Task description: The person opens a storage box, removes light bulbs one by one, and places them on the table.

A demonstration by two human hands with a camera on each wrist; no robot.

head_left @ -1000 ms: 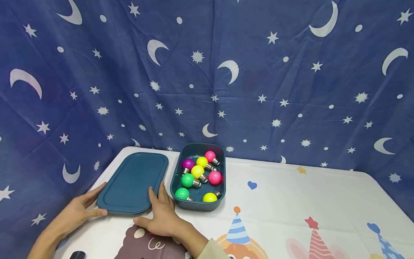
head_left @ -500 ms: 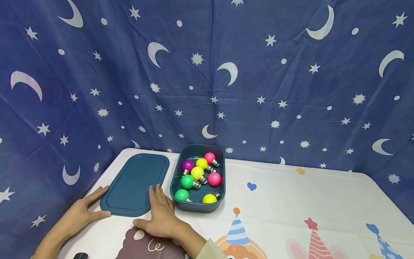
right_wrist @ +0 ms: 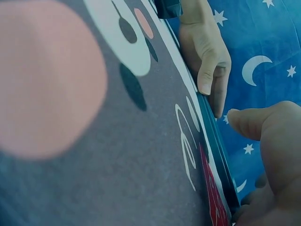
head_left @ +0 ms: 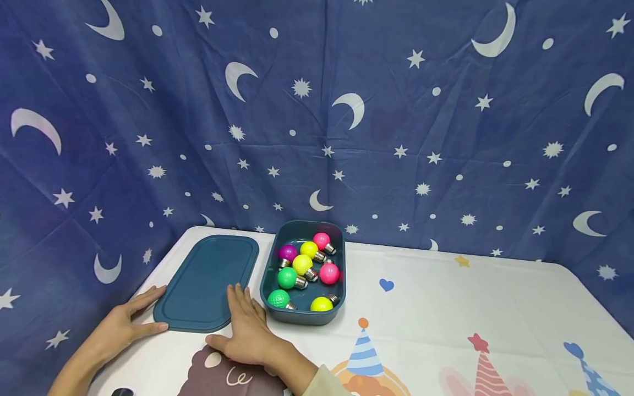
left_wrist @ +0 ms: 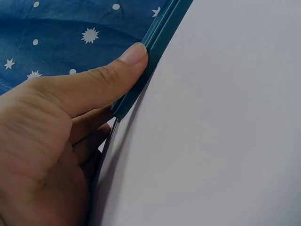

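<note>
A flat dark-teal lid [head_left: 208,283] with rounded corners lies on the table at the left in the head view. My left hand [head_left: 116,330] is at its near-left corner, fingers along the left side and thumb at the near edge. The left wrist view shows that thumb against the lid's rim [left_wrist: 162,42]. On the other side, my right hand [head_left: 250,330] has its fingers extended, fingertips at the lid's right edge and thumb spread toward me. Just right of it stands a teal box [head_left: 304,317] holding several colored light bulbs [head_left: 302,264] in pink, yellow, green and purple.
A white tablecloth [head_left: 421,308] with printed party animals covers the table. Behind and to the left hangs a blue curtain [head_left: 386,181] with moons and stars. A small black object [head_left: 122,392] sits at the bottom edge of the head view.
The lid has shifted slightly right and settled flat on the table between one second and half a second ago. My left hand moved slightly right with it; the box and bulbs stayed put.
</note>
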